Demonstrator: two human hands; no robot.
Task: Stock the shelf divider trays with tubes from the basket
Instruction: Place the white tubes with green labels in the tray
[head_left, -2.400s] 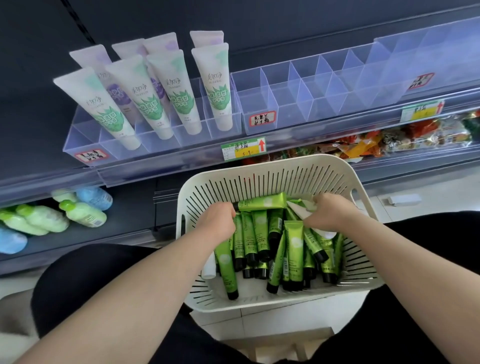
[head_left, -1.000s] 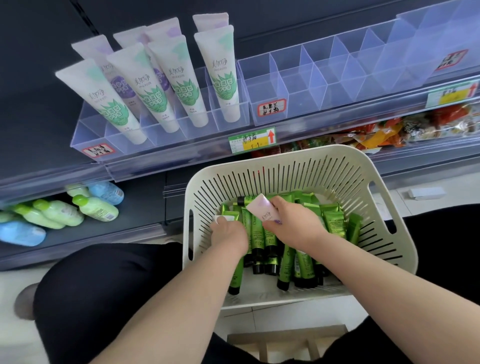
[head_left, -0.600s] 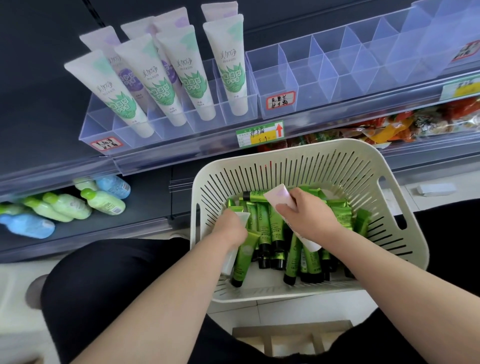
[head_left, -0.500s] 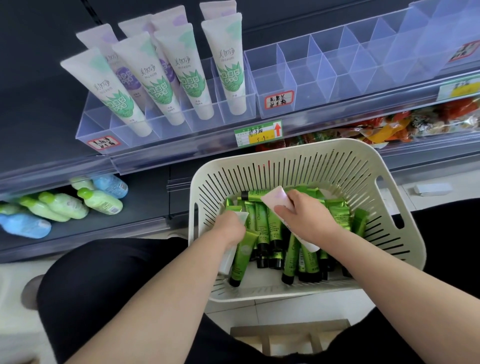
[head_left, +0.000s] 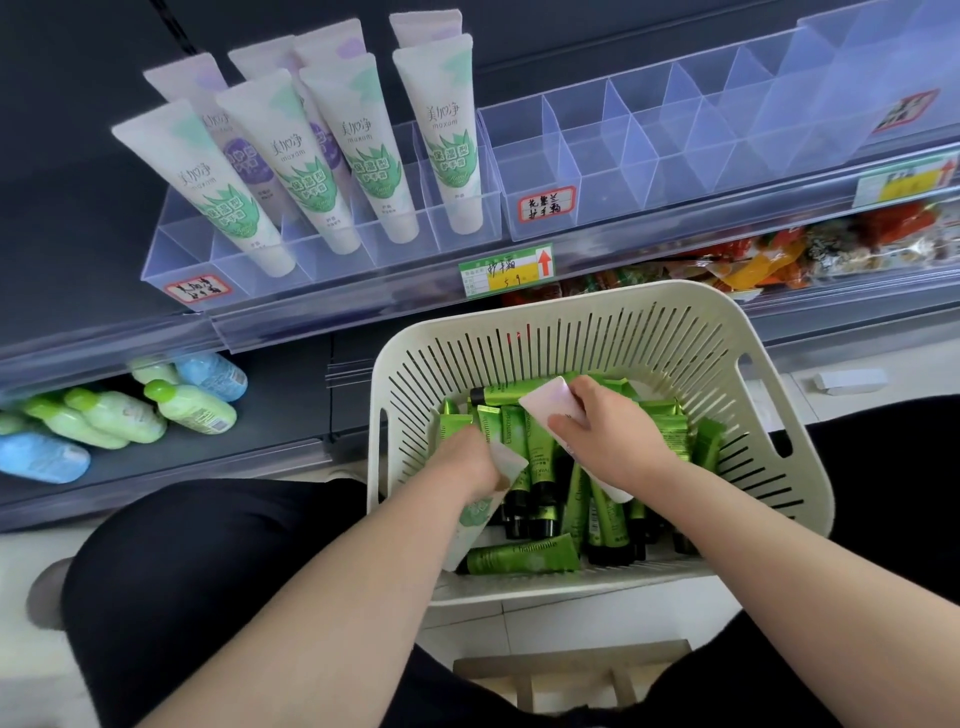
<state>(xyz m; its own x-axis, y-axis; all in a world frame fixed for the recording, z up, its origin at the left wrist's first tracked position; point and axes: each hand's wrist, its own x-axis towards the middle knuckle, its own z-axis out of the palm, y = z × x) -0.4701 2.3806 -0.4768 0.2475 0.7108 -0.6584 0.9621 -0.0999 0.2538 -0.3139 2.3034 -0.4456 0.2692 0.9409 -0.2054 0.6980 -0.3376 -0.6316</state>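
After rummaging in the basket (head_left: 571, 304), your left hand (head_left: 465, 460) gripped a green-printed white tube (head_left: 475, 512) and your right hand (head_left: 605, 441) a pinkish tube (head_left: 545, 408), both ready for shelving.

Retail shop, shelf aisle. Dark shelving (head_left: 67, 218) carries yellow-and-green printed price tags (head_left: 506, 270) on its front rail, clear plastic divider trays (head_left: 613, 208) with red-bordered handwritten labels (head_left: 547, 203), and rows of identical white plastic tubes with green leaf print (head_left: 452, 140) standing in the compartments. Lower shelves hold colourful bagged snacks (head_left: 758, 267) and green and blue plastic bottles (head_left: 195, 408) lying on their sides.
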